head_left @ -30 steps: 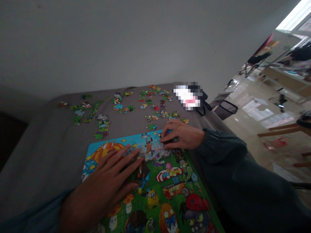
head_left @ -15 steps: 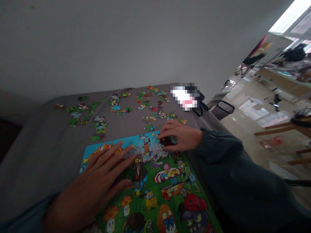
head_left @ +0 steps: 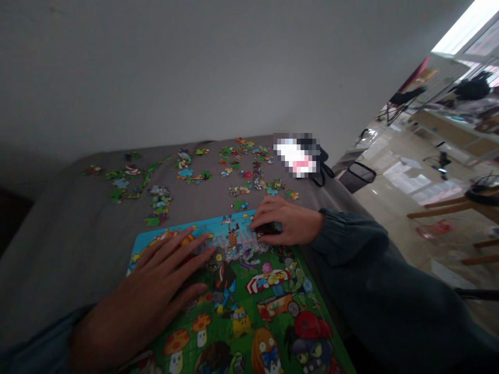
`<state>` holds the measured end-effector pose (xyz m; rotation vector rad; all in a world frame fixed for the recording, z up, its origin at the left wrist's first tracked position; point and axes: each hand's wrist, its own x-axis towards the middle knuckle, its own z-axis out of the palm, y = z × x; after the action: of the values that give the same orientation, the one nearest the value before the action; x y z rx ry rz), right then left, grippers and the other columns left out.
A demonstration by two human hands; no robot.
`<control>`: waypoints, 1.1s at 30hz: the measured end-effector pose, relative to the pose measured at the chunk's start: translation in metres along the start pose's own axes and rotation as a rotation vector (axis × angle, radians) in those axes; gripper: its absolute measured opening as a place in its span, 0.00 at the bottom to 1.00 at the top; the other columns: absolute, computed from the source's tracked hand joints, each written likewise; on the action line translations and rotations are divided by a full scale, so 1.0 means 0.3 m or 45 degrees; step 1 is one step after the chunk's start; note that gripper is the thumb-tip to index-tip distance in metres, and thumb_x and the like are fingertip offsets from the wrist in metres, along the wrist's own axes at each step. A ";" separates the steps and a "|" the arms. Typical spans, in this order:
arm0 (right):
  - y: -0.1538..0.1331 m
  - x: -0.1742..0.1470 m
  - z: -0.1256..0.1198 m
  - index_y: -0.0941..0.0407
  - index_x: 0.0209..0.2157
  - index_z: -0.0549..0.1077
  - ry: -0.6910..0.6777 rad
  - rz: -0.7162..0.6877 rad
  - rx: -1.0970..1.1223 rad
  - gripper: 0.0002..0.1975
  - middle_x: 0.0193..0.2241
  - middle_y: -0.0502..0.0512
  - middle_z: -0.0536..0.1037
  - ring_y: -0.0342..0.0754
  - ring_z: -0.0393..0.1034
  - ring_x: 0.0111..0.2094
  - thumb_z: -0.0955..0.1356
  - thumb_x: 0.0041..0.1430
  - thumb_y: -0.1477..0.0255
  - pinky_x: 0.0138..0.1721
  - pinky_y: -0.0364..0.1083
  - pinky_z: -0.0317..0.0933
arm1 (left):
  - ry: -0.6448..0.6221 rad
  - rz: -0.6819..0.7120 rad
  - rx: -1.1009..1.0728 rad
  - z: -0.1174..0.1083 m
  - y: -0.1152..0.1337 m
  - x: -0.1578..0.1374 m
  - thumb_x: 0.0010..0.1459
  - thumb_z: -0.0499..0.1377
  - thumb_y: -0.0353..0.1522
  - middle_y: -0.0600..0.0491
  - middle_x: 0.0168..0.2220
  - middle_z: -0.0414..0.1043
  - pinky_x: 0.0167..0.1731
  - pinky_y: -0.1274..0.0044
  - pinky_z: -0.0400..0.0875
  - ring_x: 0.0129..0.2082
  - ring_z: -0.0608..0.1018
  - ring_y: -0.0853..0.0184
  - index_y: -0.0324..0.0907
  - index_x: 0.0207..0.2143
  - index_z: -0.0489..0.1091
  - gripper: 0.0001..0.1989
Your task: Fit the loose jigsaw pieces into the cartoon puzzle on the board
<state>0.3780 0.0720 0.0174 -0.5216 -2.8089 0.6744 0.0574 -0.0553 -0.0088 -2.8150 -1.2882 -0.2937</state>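
A cartoon jigsaw puzzle [head_left: 268, 283] lies in front of me, with a blue sky strip along its far side and a green area with cartoon figures below. My left hand [head_left: 163, 280] rests flat on its left part, fingers stretched out and slightly spread, covering some of the picture. At the far right part of the puzzle, my right hand [head_left: 283, 221] is curled palm down, with bent fingers and thumb touching the surface. Whatever lies between those fingertips is hidden in shadow. Just beyond the puzzle's far edge sits a loose green and blue puzzle piece [head_left: 239, 205].
Loose puzzle pieces [head_left: 158, 205] lie in several groups on the grey cloth [head_left: 78, 234], towards the wall [head_left: 175, 67]. A blurred-out object [head_left: 296, 156] with black straps is at the far right corner. Beyond it are a dark mesh bin [head_left: 356, 174] and wooden chair parts.
My right hand has shifted very slightly to the left and down, uncovering a little of the loose pieces behind it. My left hand has slid slightly left, still flat on the puzzle.
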 end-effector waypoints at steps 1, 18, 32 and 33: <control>0.000 0.001 0.002 0.57 0.48 0.79 0.002 0.000 -0.004 0.14 0.44 0.58 0.81 0.52 0.68 0.46 0.71 0.62 0.68 0.53 0.54 0.61 | 0.004 0.000 -0.003 0.004 0.000 -0.001 0.70 0.50 0.51 0.59 0.68 0.61 0.60 0.57 0.66 0.65 0.68 0.51 0.60 0.70 0.52 0.29; -0.004 0.005 0.010 0.58 0.49 0.78 0.010 0.005 -0.006 0.14 0.44 0.60 0.79 0.52 0.68 0.47 0.70 0.63 0.69 0.52 0.54 0.62 | -0.001 -0.012 -0.049 0.005 0.003 0.003 0.69 0.50 0.50 0.57 0.68 0.61 0.62 0.56 0.65 0.65 0.67 0.51 0.60 0.70 0.53 0.29; -0.003 0.002 0.008 0.56 0.48 0.78 0.009 0.020 -0.038 0.13 0.44 0.59 0.80 0.52 0.69 0.47 0.70 0.64 0.67 0.53 0.54 0.62 | -0.058 -0.069 -0.143 -0.008 0.009 0.013 0.68 0.52 0.51 0.55 0.67 0.63 0.62 0.55 0.64 0.66 0.67 0.50 0.57 0.67 0.60 0.28; -0.004 0.002 0.009 0.56 0.48 0.78 0.015 0.013 -0.040 0.13 0.44 0.59 0.80 0.52 0.69 0.47 0.70 0.64 0.67 0.52 0.54 0.62 | -0.061 -0.068 -0.136 -0.011 0.009 0.012 0.68 0.51 0.51 0.55 0.67 0.63 0.62 0.55 0.65 0.66 0.67 0.50 0.57 0.67 0.60 0.28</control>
<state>0.3765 0.0702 0.0157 -0.5439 -2.8119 0.6278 0.0612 -0.0546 -0.0048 -2.8959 -1.3999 -0.3069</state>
